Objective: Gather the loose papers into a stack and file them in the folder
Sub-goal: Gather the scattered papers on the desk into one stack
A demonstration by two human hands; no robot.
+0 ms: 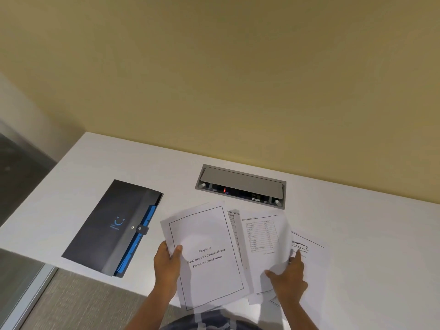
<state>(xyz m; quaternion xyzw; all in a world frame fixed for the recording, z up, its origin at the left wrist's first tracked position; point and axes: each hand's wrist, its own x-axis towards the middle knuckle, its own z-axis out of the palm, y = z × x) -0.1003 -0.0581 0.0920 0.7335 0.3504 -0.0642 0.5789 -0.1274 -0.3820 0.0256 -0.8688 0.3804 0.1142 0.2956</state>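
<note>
A dark grey expanding folder (112, 226) with blue tabs and a snap strap lies closed on the white desk at the left. My left hand (166, 263) grips the left edge of a bordered title page (209, 270) reading "Chapter 3", lifted off the desk. My right hand (289, 279) pinches a table-printed sheet (264, 236), which curls up under the fingers. Another printed sheet (312, 263) lies flat beneath it on the right. A further page edge (234, 225) shows between the two held sheets.
A grey cable box (241, 186) with its lid tilted up is set into the white desk (369, 234) behind the papers. A beige wall runs along the desk's far edge. The desk's left edge drops to grey carpet (78, 303).
</note>
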